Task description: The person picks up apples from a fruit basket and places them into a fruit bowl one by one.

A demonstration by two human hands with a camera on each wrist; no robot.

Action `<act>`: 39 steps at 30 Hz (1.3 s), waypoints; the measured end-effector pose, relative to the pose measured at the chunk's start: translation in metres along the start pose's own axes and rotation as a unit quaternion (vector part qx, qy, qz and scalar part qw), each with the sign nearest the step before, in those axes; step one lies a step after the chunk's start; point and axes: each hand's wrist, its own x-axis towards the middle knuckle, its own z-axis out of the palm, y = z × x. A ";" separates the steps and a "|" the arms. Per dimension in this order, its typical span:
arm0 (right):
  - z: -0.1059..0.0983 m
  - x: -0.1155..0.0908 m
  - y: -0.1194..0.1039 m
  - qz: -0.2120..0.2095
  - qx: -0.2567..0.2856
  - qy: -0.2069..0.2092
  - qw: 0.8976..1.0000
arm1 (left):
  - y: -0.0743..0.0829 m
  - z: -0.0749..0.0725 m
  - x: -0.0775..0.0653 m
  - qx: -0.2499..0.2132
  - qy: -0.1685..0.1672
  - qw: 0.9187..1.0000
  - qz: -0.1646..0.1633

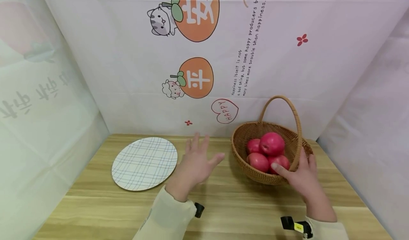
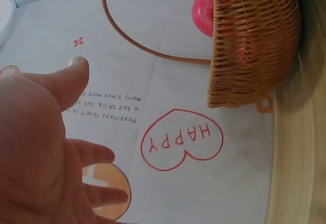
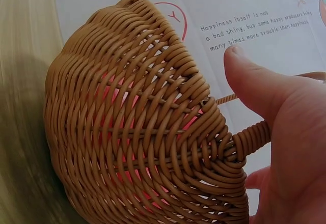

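A brown wicker basket [image 1: 255,174] with an arched handle stands at the right of the table, with several red apples [image 1: 272,143] in it. My right hand [image 1: 303,178] grips its near right side at the foot of the handle [image 3: 253,138]. The thumb reaches over the apples, and the fingers lie beyond the handle, partly hidden. My left hand [image 1: 196,163] hangs between the basket and a round checked plate [image 1: 145,163], fingers spread and holding nothing. In the left wrist view, the left palm [image 2: 30,147] is apart from the basket.
The wood-grain table [image 1: 223,211] meets a white printed backdrop [image 1: 134,101] right behind the plate and basket. White cloth sides rise at the left [image 1: 41,126] and the right [image 1: 370,137].
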 end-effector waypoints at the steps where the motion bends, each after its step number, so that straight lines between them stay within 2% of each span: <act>1: 0.000 0.000 0.001 0.002 0.001 0.002 1.000 | 0.000 0.001 0.002 -0.012 -0.005 1.000 0.010; 4: 0.000 0.001 0.002 0.004 0.005 0.003 1.000 | 0.001 0.005 0.009 -0.045 -0.013 0.998 0.039; 8: 0.001 0.001 0.004 0.003 0.020 -0.011 1.000 | 0.002 0.010 0.016 -0.062 -0.012 0.996 0.064; 14: 0.002 -0.002 0.003 0.009 0.037 -0.029 0.999 | 0.008 0.017 0.021 -0.100 -0.016 0.992 0.074; 24: 0.003 -0.002 0.008 -0.016 0.057 -0.030 0.998 | 0.014 0.029 0.026 -0.128 -0.019 0.987 0.092; 28: 0.003 -0.001 0.005 -0.022 0.045 -0.033 0.998 | 0.014 0.031 0.029 -0.146 -0.014 0.984 0.098; 34: 0.004 -0.001 -0.001 -0.004 -0.002 -0.042 0.999 | 0.013 0.033 0.032 -0.157 -0.015 0.982 0.108; 39: 0.005 -0.001 -0.002 0.005 -0.017 -0.049 0.999 | 0.012 0.035 0.034 -0.165 -0.013 0.981 0.103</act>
